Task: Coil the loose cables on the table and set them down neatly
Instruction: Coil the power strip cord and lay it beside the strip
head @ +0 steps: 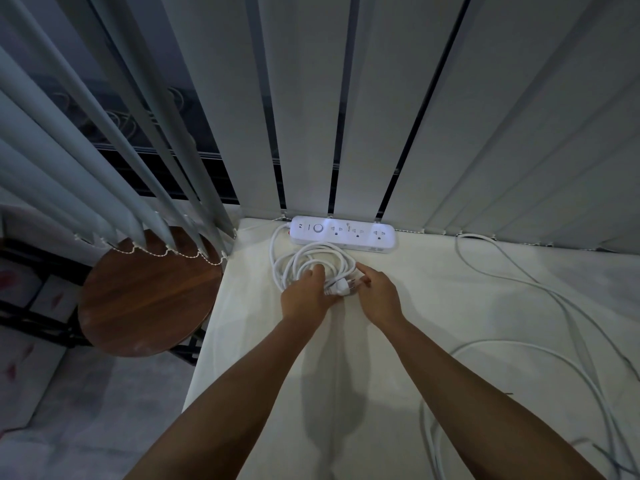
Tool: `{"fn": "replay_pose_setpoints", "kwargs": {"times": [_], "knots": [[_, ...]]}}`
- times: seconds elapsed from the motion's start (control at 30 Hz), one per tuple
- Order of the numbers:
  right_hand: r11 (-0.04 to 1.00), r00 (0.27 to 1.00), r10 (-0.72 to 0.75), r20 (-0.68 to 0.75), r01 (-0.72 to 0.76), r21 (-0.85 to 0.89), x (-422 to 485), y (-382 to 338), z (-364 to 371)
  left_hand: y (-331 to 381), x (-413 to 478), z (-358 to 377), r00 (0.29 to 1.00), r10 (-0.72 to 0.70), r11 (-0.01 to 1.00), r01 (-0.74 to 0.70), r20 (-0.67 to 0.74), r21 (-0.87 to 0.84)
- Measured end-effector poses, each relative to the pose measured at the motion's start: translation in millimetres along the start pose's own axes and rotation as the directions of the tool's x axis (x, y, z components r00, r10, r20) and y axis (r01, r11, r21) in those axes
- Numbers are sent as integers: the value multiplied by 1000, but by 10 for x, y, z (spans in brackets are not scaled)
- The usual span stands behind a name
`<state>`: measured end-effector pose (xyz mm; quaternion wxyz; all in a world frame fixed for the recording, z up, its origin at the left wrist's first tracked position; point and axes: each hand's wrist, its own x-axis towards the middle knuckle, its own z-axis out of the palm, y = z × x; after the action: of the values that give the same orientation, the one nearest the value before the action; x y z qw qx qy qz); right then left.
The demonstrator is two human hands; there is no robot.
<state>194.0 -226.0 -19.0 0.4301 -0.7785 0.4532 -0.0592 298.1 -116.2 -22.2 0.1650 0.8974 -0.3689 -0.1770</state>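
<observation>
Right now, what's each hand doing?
Left hand: closed on the coiled white cable.
Right hand: fingers partly open at the plug; grip cannot be told.

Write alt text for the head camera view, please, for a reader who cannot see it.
Two bare hands, left hand and right hand, press a coiled white cord and its plug onto a white table before a power strip. Loose white cables sprawl at right; a round wooden stool stands at left.
</observation>
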Motion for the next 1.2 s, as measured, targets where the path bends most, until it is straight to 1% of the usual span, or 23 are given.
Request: {"fn": "replay_pose_setpoints", "kwargs": {"times": [0.07, 0.13, 0.17, 0.2, 0.23, 0.27, 0.3, 0.33, 0.37, 0.4, 0.43, 0.47, 0.53, 0.6, 0.7, 0.77, 0.87, 0.93, 1.03, 1.13, 1.2], "knots": [[999, 1000, 18, -3, -18, 34, -11, 0, 1, -6, 15, -4, 999, 18, 1000, -18, 28, -15], [995, 998, 59, -11, -58, 85, -27, -1, 30, -46, 20, -19, 997, 61, 996, -57, 55, -68], [989, 995, 93, -21, -90, 122, -37, -4, 49, -79, 19, -26, 995, 82, 992, -76, 64, -100], [971, 988, 150, -35, -141, 195, -46, -5, 68, -112, 19, -30, 992, 104, 987, -95, 69, -127], [925, 972, 232, -36, -209, 318, -51, -7, 80, -142, 14, -31, 990, 125, 982, -114, 67, -148], [836, 946, 325, -14, -280, 472, -58, -27, 90, -166, 4, -31, 989, 139, 977, -127, 57, -171], [716, 915, 403, 28, -334, 613, -62, -51, 103, -179, -3, -30, 989, 142, 971, -131, 42, -198], [610, 890, 452, 62, -358, 707, -65, -79, 120, -182, -9, -31, 990, 138, 966, -128, 29, -223], [554, 873, 482, 69, -365, 748, -65, -96, 142, -179, -11, -31, 991, 131, 963, -122, 22, -242], [540, 863, 502, 61, -368, 757, -66, -103, 165, -176, -10, -34, 992, 125, 960, -116, 21, -253], [566, 857, 514, 36, -370, 737, -65, -102, 185, -173, -7, -41, 992, 121, 959, -111, 25, -260], [623, 857, 515, -3, -372, 688, -72, -96, 198, -178, -6, -50, 992, 125, 961, -113, 32, -252], [728, 874, 481, -62, -359, 584, -95, -76, 191, -200, 2, -73, 986, 164, 974, -155, 38, -167], [771, 901, 431, -56, -335, 541, -120, -67, 160, -221, -5, -100, 978, 209, 975, -207, 22, -82], [853, 942, 333, -39, -284, 437, -160, -88, 147, -231, -41, -127, 957, 286, 958, -287, -51, -4], [897, 954, 294, -59, -254, 362, -199, -124, 159, -255, -77, -121, 936, 338, 941, -334, -95, 60], [945, 966, 232, -114, -196, 262, -251, -126, 185, -328, -157, -112, 926, 352, 936, -343, -136, 85], [953, 964, 225, -138, -189, 236, -293, -106, 186, -368, -193, -108, 928, 343, 939, -337, -143, 65], [927, 943, 298, -148, -249, 281, -357, -67, 216, -334, -195, -117, 934, 332, 943, -329, -133, 42], [815, 907, 417, -57, -345, 465, -405, -76, 263, -246, -162, -104, 920, 372, 928, -372, -120, 26], [744, 894, 449, -6, -370, 557, -385, -110, 257, -215, -140, -89, 912, 401, 916, -402, -86, 13]]}}
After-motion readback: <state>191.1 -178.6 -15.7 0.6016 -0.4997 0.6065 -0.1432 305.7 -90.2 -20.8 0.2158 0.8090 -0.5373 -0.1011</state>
